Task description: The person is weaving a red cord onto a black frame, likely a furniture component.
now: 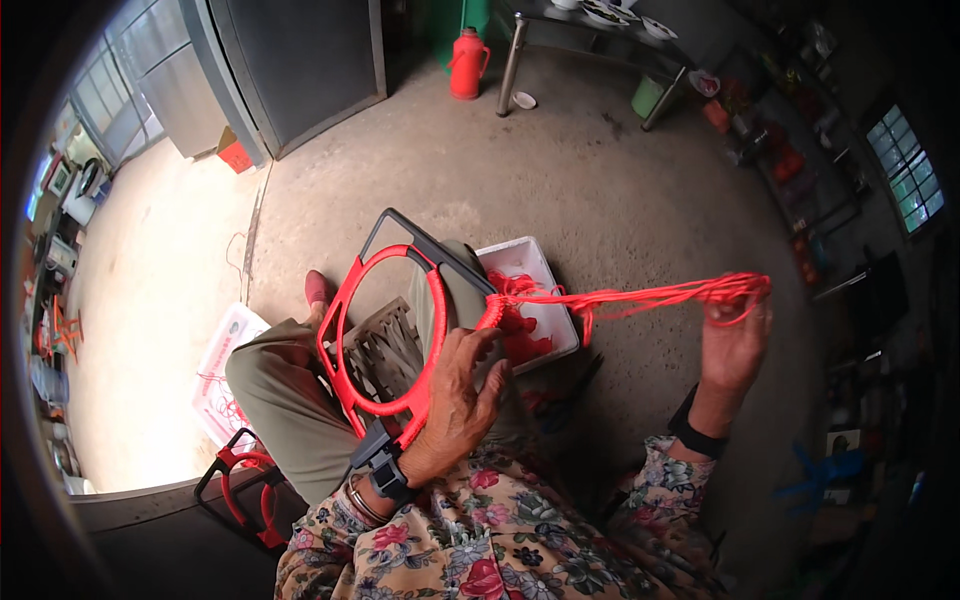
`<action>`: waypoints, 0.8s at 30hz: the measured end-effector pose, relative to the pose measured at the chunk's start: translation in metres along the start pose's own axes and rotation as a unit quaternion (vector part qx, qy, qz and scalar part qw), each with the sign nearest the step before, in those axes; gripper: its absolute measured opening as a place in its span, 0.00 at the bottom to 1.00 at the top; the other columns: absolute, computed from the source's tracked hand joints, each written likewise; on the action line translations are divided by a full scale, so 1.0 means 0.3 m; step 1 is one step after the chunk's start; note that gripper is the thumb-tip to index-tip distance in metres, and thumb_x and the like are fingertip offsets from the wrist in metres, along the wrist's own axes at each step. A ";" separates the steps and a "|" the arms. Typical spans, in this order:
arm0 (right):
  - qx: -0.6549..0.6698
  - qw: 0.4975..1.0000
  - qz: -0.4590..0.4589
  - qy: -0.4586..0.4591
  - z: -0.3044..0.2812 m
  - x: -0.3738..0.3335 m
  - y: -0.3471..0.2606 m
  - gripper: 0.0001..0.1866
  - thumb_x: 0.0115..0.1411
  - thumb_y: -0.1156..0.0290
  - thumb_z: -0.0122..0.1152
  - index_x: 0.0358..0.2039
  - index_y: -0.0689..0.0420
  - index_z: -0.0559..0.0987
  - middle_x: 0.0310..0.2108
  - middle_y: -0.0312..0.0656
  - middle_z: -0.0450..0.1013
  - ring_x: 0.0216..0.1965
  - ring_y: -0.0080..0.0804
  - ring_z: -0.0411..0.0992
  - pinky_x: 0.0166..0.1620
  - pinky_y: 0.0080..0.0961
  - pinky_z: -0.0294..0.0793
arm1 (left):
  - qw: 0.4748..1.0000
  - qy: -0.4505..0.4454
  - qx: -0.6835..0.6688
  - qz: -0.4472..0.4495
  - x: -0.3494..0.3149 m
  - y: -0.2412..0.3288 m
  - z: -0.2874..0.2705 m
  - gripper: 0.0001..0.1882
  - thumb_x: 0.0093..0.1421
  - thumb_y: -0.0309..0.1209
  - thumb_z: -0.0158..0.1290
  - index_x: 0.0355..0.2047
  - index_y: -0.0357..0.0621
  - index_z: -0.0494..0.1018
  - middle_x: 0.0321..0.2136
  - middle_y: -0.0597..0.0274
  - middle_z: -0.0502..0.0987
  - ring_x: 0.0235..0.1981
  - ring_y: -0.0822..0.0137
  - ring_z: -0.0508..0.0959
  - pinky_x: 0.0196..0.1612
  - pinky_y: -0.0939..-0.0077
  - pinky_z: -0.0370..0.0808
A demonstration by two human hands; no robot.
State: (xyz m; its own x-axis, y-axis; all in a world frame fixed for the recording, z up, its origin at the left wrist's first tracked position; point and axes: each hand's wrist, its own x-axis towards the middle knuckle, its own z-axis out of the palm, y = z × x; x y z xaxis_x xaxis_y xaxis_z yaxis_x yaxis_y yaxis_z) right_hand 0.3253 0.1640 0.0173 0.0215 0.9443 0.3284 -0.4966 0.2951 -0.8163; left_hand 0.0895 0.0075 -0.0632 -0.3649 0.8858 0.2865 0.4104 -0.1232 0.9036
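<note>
A ring-shaped frame (439,310), closely wrapped in red cord with bare black bars at its edges, leans over my lap. My left hand (458,395) grips its right side, fingers bent over the wrapped rim. From that side a bundle of loose red cord (640,298) runs taut to the right. My right hand (735,340) is raised away from the frame, closed on the looped far end of the bundle. A white box (512,256) holding more red cord stands on the floor just beyond the frame, partly hidden by it and my leg.
Another red-and-black frame (226,480) lies at lower left, near a white tub (222,350) with red strands. A red thermos (467,68) and small bowl (524,100) stand by a table (512,65) ahead. Shelves crowd both sides; a door (310,70) is at upper left.
</note>
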 end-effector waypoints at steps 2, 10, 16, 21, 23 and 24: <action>0.073 0.993 0.004 -0.092 -0.068 0.062 -0.038 0.11 0.63 0.65 0.54 0.40 0.58 0.74 0.34 0.38 0.72 0.31 0.25 0.66 0.35 0.24 0.65 | 1.000 0.025 -0.007 0.007 0.019 -0.032 0.008 0.18 0.54 0.27 0.56 0.45 0.36 0.68 0.34 0.52 0.71 0.33 0.58 0.73 0.39 0.69 0.70; 0.127 0.967 -0.023 -0.220 0.003 0.098 -0.120 0.11 0.64 0.64 0.53 0.41 0.56 0.73 0.35 0.37 0.71 0.36 0.26 0.66 0.41 0.26 0.66 | 0.925 -0.128 -0.296 -0.202 0.090 -0.096 0.056 0.11 0.59 0.27 0.53 0.40 0.35 0.70 0.26 0.65 0.75 0.29 0.75 0.73 0.35 0.80 0.70; 0.000 0.999 -0.008 -0.039 -0.152 0.237 -0.078 0.10 0.66 0.64 0.47 0.40 0.55 0.72 0.35 0.37 0.71 0.35 0.26 0.68 0.38 0.27 0.68 | 0.829 -0.152 -0.453 -0.291 0.058 -0.089 0.015 0.05 0.61 0.27 0.52 0.35 0.39 0.73 0.25 0.71 0.74 0.24 0.81 0.71 0.26 0.86 0.68; 0.066 0.980 0.182 -0.052 -0.041 0.087 0.110 0.10 0.63 0.65 0.48 0.40 0.56 0.72 0.31 0.36 0.70 0.29 0.24 0.68 0.33 0.24 0.68 | 0.797 -0.138 -0.482 -0.337 0.026 -0.067 -0.041 0.08 0.62 0.34 0.53 0.29 0.43 0.75 0.21 0.74 0.73 0.18 0.82 0.69 0.20 0.87 0.65; 0.073 0.945 0.261 -0.183 -0.047 0.013 0.194 0.11 0.61 0.64 0.50 0.40 0.57 0.71 0.27 0.35 0.69 0.24 0.22 0.66 0.31 0.20 0.66 | 0.797 -0.143 -0.475 -0.345 0.015 -0.067 -0.050 0.10 0.62 0.34 0.52 0.29 0.39 0.74 0.21 0.67 0.75 0.19 0.77 0.71 0.22 0.83 0.69; 0.027 0.936 0.285 -0.204 0.002 -0.040 0.202 0.14 0.61 0.63 0.52 0.43 0.58 0.71 0.26 0.34 0.67 0.22 0.20 0.64 0.30 0.16 0.65 | 0.803 -0.130 -0.467 -0.347 0.010 -0.064 -0.052 0.11 0.62 0.34 0.52 0.29 0.39 0.74 0.21 0.66 0.75 0.19 0.77 0.71 0.22 0.83 0.69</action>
State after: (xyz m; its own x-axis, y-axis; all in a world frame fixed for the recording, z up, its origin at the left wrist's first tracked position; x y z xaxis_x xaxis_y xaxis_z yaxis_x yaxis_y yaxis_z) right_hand 0.2945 0.1704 -0.0357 -0.5879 0.8089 0.0099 -0.3696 -0.2578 -0.8927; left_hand 0.0675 0.0057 -0.0746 0.0010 0.9343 -0.3565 -0.6659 0.2666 0.6968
